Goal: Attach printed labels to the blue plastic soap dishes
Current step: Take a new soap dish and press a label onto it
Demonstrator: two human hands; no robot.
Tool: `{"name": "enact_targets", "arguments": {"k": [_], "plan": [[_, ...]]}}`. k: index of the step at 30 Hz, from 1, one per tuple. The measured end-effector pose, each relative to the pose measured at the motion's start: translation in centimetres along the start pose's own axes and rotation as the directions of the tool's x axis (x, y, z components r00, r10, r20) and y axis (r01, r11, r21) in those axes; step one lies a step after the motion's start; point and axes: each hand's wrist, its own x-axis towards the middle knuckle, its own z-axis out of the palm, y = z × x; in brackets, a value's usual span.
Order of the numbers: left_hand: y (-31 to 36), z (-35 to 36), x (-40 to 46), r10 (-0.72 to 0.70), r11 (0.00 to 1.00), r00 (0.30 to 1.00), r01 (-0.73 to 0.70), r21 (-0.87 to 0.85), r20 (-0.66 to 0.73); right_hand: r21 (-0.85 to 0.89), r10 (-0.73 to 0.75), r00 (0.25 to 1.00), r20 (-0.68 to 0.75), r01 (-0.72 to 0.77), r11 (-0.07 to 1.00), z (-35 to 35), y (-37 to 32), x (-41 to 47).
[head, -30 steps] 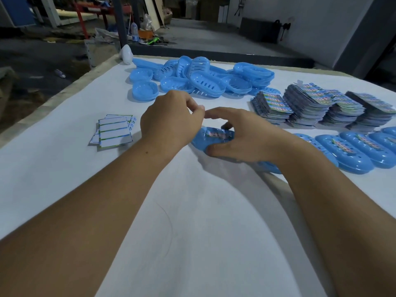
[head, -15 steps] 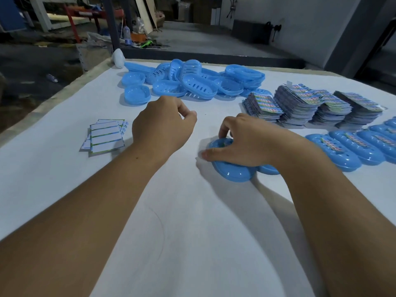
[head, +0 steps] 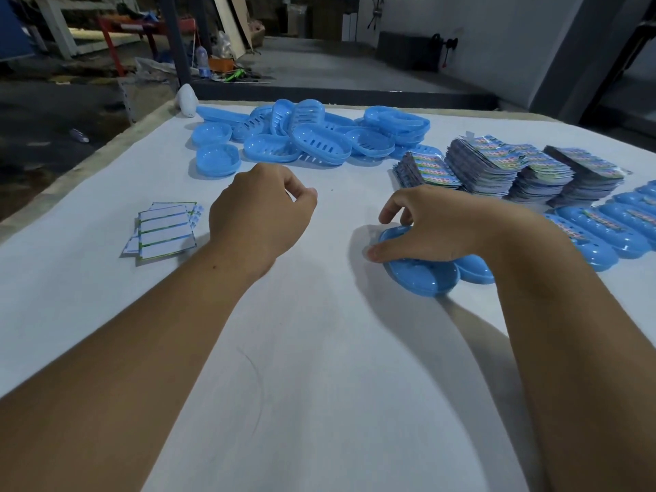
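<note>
While a row of labelled dishes (head: 610,225) already lies along the right of the table (head: 319,349), a pile of bare blue dishes (head: 319,140) waits at the far side near tall stacks of printed labels (head: 514,168), so most of the work seems left. The right hand (head: 436,225) grips a soap dish (head: 422,275) on the table, just beside that row, and its label is hidden. The left hand (head: 259,214) hovers with fingers curled; whether they pinch anything cannot be told.

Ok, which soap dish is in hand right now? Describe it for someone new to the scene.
On the white table, a row of blue soap dishes runs in from the right edge. At the row's left end lies the soap dish held by the right hand; it alone has fingers on it.
</note>
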Motion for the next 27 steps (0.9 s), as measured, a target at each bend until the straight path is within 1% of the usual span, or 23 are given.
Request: {"name": "enact_targets", "arguments": {"k": [8, 14, 17, 19, 21, 23, 24, 27], "plan": [[0.0, -0.1, 0.0, -0.004, 1.0, 1.0, 0.003, 0.011, 0.019, 0.01, 0.033, 0.999, 0.015, -0.033, 0.999, -0.3, 1.4, 0.2], [-0.3, 0.2, 0.0, 0.007, 1.0, 0.998, -0.009, 0.03, 0.058, -0.002, 0.009, 1.0, 0.006, -0.009, 1.0, -0.3, 1.4, 0.4], [-1.1, -0.3, 0.8, -0.012, 1.0, 1.0, 0.013, 0.022, -0.006, 0.023, -0.035, 0.998, -0.053, 0.036, 0.999, 0.0, 0.4, 0.7], [-2.3, -0.8, 1.8, -0.052, 0.999, 0.995, 0.051, -0.01, -0.081, 0.045, -0.073, 0.992, -0.1, 0.077, 0.996, 0.3, -0.3, 0.8], [-3.7, -1.3, 3.2, -0.103, 0.995, 0.988, 0.1, -0.029, -0.119, 0.064, -0.105, 0.987, -0.12, 0.113, 0.992, 0.6, -0.8, 0.8], [-4.9, -1.6, 4.8, -0.125, 0.992, 0.983, 0.127, 0.004, -0.135, 0.086, -0.127, 0.984, -0.127, 0.138, 0.987, 0.9, -1.0, 0.9], [-5.5, -1.8, 5.7, -0.119, 0.991, 0.984, 0.127, 0.047, -0.133, 0.105, -0.13, 0.984, -0.125, 0.143, 0.984, 1.0, -1.1, 1.0], [-7.1, -2.2, 8.1, -0.087, 0.971, 0.995, 0.097, 0.218, -0.055, 0.163, -0.119, 0.988, -0.102, 0.134, 0.977, 1.1, -1.0, 1.2]]}}
